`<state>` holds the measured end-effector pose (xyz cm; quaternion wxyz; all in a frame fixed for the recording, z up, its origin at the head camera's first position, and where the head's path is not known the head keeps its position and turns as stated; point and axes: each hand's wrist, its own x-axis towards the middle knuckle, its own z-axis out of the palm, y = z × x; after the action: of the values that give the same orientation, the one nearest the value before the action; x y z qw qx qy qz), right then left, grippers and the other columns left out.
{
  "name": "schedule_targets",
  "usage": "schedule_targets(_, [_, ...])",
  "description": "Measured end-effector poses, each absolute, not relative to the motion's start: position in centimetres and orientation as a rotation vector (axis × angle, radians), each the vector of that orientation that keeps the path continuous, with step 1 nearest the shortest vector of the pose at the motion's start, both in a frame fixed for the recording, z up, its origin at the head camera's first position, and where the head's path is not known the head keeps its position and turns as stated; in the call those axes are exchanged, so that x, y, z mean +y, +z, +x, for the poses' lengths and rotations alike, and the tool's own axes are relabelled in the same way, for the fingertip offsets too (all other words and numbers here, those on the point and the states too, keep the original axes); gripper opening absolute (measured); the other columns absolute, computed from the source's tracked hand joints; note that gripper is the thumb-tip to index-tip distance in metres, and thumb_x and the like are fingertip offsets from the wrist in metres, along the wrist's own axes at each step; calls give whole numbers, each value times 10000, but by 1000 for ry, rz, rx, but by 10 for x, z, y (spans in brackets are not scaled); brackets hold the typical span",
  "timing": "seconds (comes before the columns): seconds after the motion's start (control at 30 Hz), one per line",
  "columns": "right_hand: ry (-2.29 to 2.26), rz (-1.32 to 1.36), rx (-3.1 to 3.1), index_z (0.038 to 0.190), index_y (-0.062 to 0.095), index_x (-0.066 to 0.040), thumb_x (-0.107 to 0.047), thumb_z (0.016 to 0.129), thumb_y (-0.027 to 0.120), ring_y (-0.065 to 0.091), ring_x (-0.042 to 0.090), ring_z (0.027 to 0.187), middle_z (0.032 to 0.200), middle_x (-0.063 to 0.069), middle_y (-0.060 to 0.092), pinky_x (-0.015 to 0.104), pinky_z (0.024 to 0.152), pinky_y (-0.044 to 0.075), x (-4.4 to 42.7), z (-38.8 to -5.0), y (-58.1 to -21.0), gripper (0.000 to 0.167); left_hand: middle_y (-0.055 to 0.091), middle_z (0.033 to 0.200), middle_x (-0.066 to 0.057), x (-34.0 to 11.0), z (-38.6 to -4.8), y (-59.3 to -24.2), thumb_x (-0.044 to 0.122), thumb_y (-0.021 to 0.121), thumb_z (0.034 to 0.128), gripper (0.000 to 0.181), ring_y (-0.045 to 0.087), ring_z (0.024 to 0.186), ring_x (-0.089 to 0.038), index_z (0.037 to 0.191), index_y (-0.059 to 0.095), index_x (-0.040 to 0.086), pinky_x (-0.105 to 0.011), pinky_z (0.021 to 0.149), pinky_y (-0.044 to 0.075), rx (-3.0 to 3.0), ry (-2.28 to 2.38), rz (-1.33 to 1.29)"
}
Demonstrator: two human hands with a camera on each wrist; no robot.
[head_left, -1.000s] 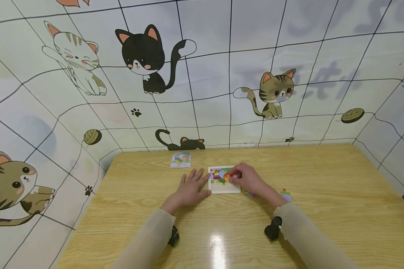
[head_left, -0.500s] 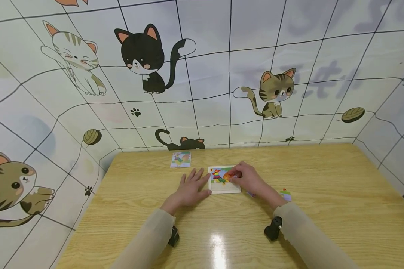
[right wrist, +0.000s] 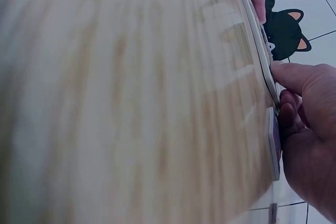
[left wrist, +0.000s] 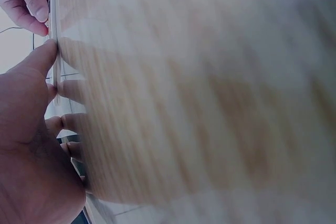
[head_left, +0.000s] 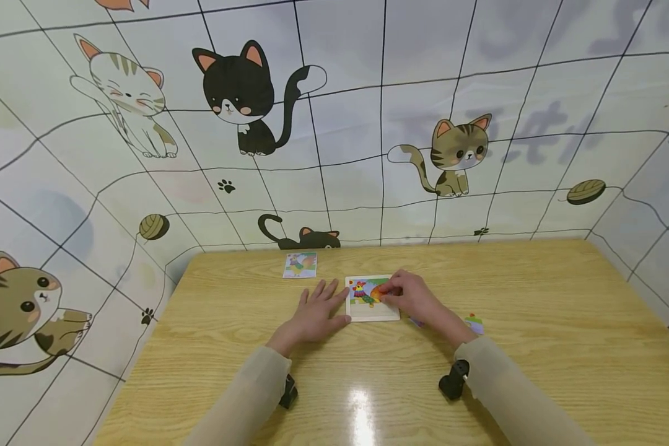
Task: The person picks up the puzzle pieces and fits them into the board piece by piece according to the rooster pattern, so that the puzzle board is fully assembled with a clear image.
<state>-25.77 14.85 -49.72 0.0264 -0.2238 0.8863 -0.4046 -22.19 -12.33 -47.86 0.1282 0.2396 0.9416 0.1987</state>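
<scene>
A shallow wooden puzzle board (head_left: 373, 314) with a colourful rooster picture lies mid-table in the head view; its lower strip is bare wood. My left hand (head_left: 313, 316) rests flat with spread fingers, the thumb and index finger touching the board's left edge. Over the board's right part, my right hand (head_left: 414, 297) pinches an orange puzzle piece (head_left: 376, 293) at the rooster's tail, mostly hidden by the fingers. The right wrist view shows the right thumb (right wrist: 294, 74) on the board's top, with the other fingers curled by its edge.
A rooster picture card (head_left: 300, 265) lies at the back left of the table. One loose puzzle piece (head_left: 473, 324) is right of the right forearm. Another loose piece (right wrist: 274, 145) lies beside the board, partly under the right hand. A cat-printed wall covering (head_left: 345, 186) stands behind.
The orange piece at the right fingertips now lies flatter against the picture. Both hands have kept nearly the same places, and the board has not moved.
</scene>
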Motion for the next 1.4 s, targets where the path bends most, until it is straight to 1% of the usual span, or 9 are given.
schedule_targets(0.13, [-1237,-681,2730,1038,788,-29,-81,939,750,560,157,815,965,49,602,305,722,493,149,-258,-496,118,173,1694,-146,-123,-222,-479,425,535,1057,647,65,1554,-407,1614,352,151,-686,1175,46,2734,582,692])
schedule_targets(0.3, [-1282,-665,2735,1055,779,-33,-96,951,738,544,170,794,981,61,604,311,686,475,154,-254,-487,128,171,1694,-150,-124,-222,-480,426,536,1056,654,64,1554,-408,1616,345,146,-688,1174,43,2733,583,699])
schedule_targets(0.57, [-1364,-681,2740,1084,745,-3,-60,936,745,590,180,815,1046,118,646,305,698,503,184,-244,-470,158,170,1694,-151,-123,-222,-478,416,543,1056,654,68,1553,-413,1615,346,140,-688,1174,46,2740,564,704])
schedule_targets(0.77, [-1334,-657,2706,1131,722,22,-60,924,761,598,185,839,1066,153,624,301,714,521,205,-235,-469,226,154,1700,-140,-124,-223,-484,437,539,1051,672,53,1556,-401,1621,332,150,-682,1177,29,2740,574,701])
schedule_targets(0.93, [-1306,-658,2643,1156,717,1,-64,904,787,619,187,891,1107,124,659,311,747,535,216,-228,-474,269,141,1704,-122,-125,-225,-487,461,525,1052,676,37,1560,-385,1628,318,175,-673,1181,21,2745,572,700])
schedule_targets(1.03, [-1281,-650,2608,1172,712,-14,-62,893,796,615,184,911,1085,86,677,318,775,533,219,-226,-477,296,156,1700,-132,-125,-223,-483,446,531,1055,663,49,1558,-395,1623,333,166,-680,1178,36,2741,568,698])
schedule_targets(1.13, [-1256,-655,2574,1201,707,-20,-94,886,809,596,189,907,1047,57,670,303,777,519,221,-224,-480,339,161,1698,-136,-124,-223,-481,439,535,1056,657,53,1557,-399,1620,339,165,-680,1178,38,2738,564,692])
schedule_targets(1.23, [-1240,-666,2539,1228,698,-26,-135,886,818,578,192,933,1064,37,662,283,787,500,223,-224,-483,379,166,1697,-140,-124,-223,-481,434,539,1055,656,56,1556,-403,1619,343,162,-683,1177,40,2736,571,689])
schedule_targets(1.4, [-1236,-724,2513,1247,690,-28,-129,889,811,567,183,963,1113,35,656,263,802,483,225,-224,-487,391,162,1697,-145,-124,-222,-480,433,533,1058,656,57,1555,-405,1620,337,158,-686,1176,41,2735,571,701])
